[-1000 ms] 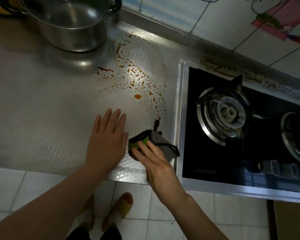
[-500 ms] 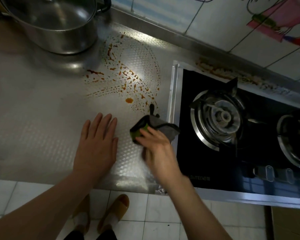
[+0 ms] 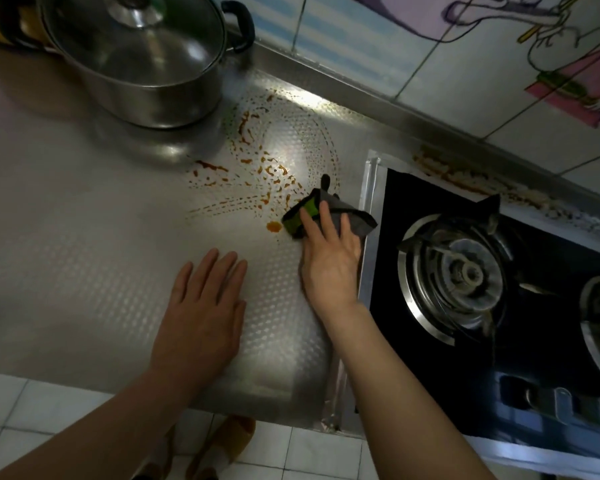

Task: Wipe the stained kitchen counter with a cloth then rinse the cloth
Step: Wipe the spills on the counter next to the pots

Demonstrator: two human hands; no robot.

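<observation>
The steel counter (image 3: 66, 237) carries orange-brown sauce stains (image 3: 257, 168) in smeared arcs, with one round drop (image 3: 273, 226) near the middle. A grey cloth with a green and black edge (image 3: 355, 220) lies on the counter at the stains' right end, just left of the stove. My right hand (image 3: 329, 261) presses on the cloth with straight fingers. My left hand (image 3: 201, 313) rests flat on the counter, palm down, to the left of the right hand and holding nothing.
A large lidded steel pot (image 3: 136, 57) stands at the back left, close to the stains. A black glass gas stove (image 3: 499, 289) with two burners fills the right side. A tiled wall (image 3: 465, 64) runs behind, and the counter's front edge (image 3: 84, 379) drops to a tiled floor.
My right hand has pushed the cloth away from the counter's front edge, up into the lower right end of the stains. The left hand has stayed flat on the counter.
</observation>
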